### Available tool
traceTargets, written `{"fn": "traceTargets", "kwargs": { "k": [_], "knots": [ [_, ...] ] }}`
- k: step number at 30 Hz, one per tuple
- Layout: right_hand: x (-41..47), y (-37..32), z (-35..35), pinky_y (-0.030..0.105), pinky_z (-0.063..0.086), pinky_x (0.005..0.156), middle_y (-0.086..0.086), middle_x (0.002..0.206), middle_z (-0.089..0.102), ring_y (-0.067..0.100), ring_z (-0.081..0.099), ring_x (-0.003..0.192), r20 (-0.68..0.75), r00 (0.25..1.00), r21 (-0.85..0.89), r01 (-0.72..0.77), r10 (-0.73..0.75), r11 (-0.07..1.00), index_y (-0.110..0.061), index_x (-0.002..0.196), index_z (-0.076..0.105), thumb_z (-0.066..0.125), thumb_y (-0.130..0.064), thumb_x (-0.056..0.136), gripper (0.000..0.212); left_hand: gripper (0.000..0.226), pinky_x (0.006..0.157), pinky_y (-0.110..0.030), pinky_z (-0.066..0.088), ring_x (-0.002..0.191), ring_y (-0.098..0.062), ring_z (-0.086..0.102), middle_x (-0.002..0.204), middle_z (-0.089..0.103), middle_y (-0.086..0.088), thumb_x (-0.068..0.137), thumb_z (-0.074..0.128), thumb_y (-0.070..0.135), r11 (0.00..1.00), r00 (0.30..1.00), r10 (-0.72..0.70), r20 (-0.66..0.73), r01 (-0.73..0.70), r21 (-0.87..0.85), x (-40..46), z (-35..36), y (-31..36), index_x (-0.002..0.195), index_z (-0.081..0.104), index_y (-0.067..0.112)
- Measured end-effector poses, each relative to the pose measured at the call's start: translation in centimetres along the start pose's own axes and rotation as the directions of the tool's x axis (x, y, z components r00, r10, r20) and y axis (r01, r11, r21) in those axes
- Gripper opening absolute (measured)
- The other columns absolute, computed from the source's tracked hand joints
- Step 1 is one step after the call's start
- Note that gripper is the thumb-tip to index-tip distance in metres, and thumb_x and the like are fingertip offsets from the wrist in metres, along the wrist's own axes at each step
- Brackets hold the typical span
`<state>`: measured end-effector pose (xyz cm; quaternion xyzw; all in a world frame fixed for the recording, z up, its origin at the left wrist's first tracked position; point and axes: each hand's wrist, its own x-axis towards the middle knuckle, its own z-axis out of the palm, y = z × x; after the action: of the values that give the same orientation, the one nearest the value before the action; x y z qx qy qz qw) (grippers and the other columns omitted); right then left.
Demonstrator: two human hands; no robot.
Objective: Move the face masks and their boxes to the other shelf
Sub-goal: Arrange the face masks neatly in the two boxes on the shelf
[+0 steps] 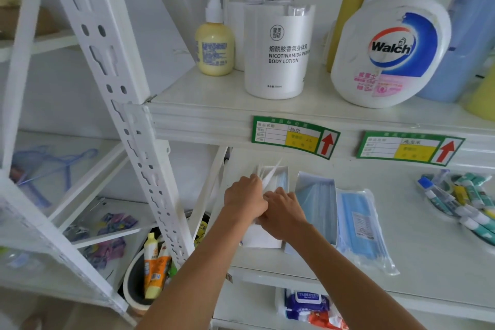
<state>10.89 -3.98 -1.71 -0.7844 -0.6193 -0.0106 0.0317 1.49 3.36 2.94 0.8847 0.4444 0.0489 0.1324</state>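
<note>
Both forearms reach up from the lower edge of the frame to the middle shelf [401, 249]. At centre, the left hand [245, 199] and right hand [284, 213] meet over a white mask box [263, 238]; the left hand is clenched on the box's raised white flaps [269, 173], while the right hand is curled on the box's right side, though whether it grips anything I cannot tell. Blue masks [282, 181] show in the box's open top.

Just right of it lies a second open box [317, 203] of blue masks, then a clear bag [361, 225] of blue masks beside that. Further right is a heap of small tubes [463, 201].

On the shelf edge above are two green price tags [294, 136] with red arrows; their writing is too small to read. On the upper shelf stand a yellow pump bottle [214, 48], a white bottle [278, 53] reading "NICOTINAMIDE … BODY LOTION", and a "Walch" jug [391, 51]. A wipes pack [308, 303] sits below, lower right.
</note>
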Motion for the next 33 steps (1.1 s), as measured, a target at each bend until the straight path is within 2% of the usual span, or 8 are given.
{"fn": "traceTargets", "kwargs": {
  "k": [6, 10, 17, 20, 23, 25, 28, 33],
  "knots": [
    [-0.8, 0.3, 1.2, 0.036, 0.039, 0.104, 0.001, 0.127, 0.059, 0.025, 0.051, 0.117, -0.125, 0.992, 0.130, 0.012, 0.004, 0.991, -0.018, 0.119, 0.063, 0.049, -0.031, 0.096, 0.030, 0.042, 0.079, -0.041, 0.049, 0.107, -0.038, 0.065, 0.119, 0.063, -0.019, 0.097, 0.057, 0.019, 0.997, 0.999, 0.018, -0.028, -0.020, -0.077, -0.5, 0.8, 0.3, 0.134, 0.044, 0.007],
    [-2.0, 0.8, 2.1, 0.038, 0.035, 0.115, 0.007, 0.136, 0.060, 0.028, 0.051, 0.128, -0.205, 0.975, 0.155, -0.048, 0.080, 0.987, -0.011, 0.118, 0.068, 0.052, -0.021, 0.093, 0.032, 0.056, 0.086, -0.044, 0.053, 0.108, -0.039, 0.066, 0.122, 0.063, -0.020, 0.095, 0.062, 0.018, 0.998, 0.998, 0.036, 0.044, -0.034, -0.058, -1.5, 2.1, 0.3, 0.144, 0.037, 0.007],
    [-2.4, 1.1, 1.5, 0.035, 0.032, 0.114, 0.001, 0.133, 0.056, 0.024, 0.049, 0.126, -0.128, 0.987, 0.162, -0.074, 0.095, 0.984, -0.017, 0.134, 0.050, 0.046, -0.022, 0.089, 0.045, 0.081, 0.093, -0.048, 0.056, 0.108, -0.037, 0.066, 0.134, 0.057, -0.019, 0.098, 0.054, 0.017, 0.985, 0.992, 0.117, 0.050, -0.110, -0.132, -2.0, 1.1, 1.2, 0.162, 0.006, 0.019],
    [-2.3, 1.2, 1.3, 0.036, 0.034, 0.111, 0.000, 0.125, 0.056, 0.023, 0.050, 0.119, -0.113, 0.989, 0.181, -0.075, 0.097, 0.981, -0.018, 0.124, 0.049, 0.046, -0.023, 0.091, 0.034, 0.070, 0.091, -0.050, 0.057, 0.109, -0.036, 0.065, 0.146, 0.042, -0.014, 0.099, 0.054, 0.021, 0.980, 0.984, 0.178, -0.010, -0.178, -0.088, -2.7, 1.6, 0.7, 0.157, 0.014, 0.023],
    [-1.9, 1.1, 0.8, 0.038, 0.041, 0.104, 0.001, 0.107, 0.055, 0.022, 0.053, 0.104, -0.125, 0.983, 0.241, -0.103, 0.136, 0.965, -0.016, 0.103, 0.050, 0.046, -0.019, 0.092, 0.013, 0.046, 0.075, -0.044, 0.061, 0.100, -0.027, 0.066, 0.139, 0.046, -0.006, 0.100, 0.054, 0.031, 0.972, 0.948, 0.232, -0.217, -0.233, 0.025, -3.4, 2.4, -0.2, 0.141, 0.035, 0.026],
    [-1.6, 0.9, 0.8, 0.039, 0.040, 0.107, 0.003, 0.114, 0.058, 0.023, 0.054, 0.110, -0.119, 0.984, 0.256, -0.097, 0.130, 0.962, -0.017, 0.111, 0.053, 0.046, -0.021, 0.095, 0.019, 0.029, 0.069, -0.035, 0.060, 0.096, -0.018, 0.062, 0.126, 0.051, -0.001, 0.101, 0.053, 0.037, 0.971, 0.919, 0.235, -0.316, -0.208, 0.116, -3.4, 2.9, -1.0, 0.127, 0.051, 0.025],
    [-1.3, 0.6, 0.9, 0.042, 0.033, 0.114, 0.001, 0.142, 0.053, 0.025, 0.046, 0.131, -0.077, 0.992, 0.213, -0.086, 0.104, 0.973, -0.025, 0.138, 0.045, 0.046, -0.028, 0.098, 0.039, 0.021, 0.062, -0.025, 0.053, 0.091, -0.014, 0.058, 0.116, 0.052, 0.001, 0.100, 0.058, 0.036, 0.987, 0.912, 0.157, -0.378, -0.130, 0.095, -2.6, 3.4, -2.2, 0.115, 0.064, 0.022],
    [-0.7, 0.3, 0.9, 0.044, 0.032, 0.112, 0.000, 0.147, 0.050, 0.026, 0.043, 0.133, -0.070, 0.991, 0.206, -0.094, 0.110, 0.974, -0.032, 0.143, 0.045, 0.036, -0.039, 0.104, 0.041, 0.018, 0.064, -0.027, 0.047, 0.093, -0.017, 0.066, 0.117, 0.060, 0.003, 0.100, 0.060, 0.029, 0.995, 0.922, 0.063, -0.381, -0.089, -0.049, -1.4, 3.7, -2.5, 0.110, 0.071, 0.019]
  ]
}}
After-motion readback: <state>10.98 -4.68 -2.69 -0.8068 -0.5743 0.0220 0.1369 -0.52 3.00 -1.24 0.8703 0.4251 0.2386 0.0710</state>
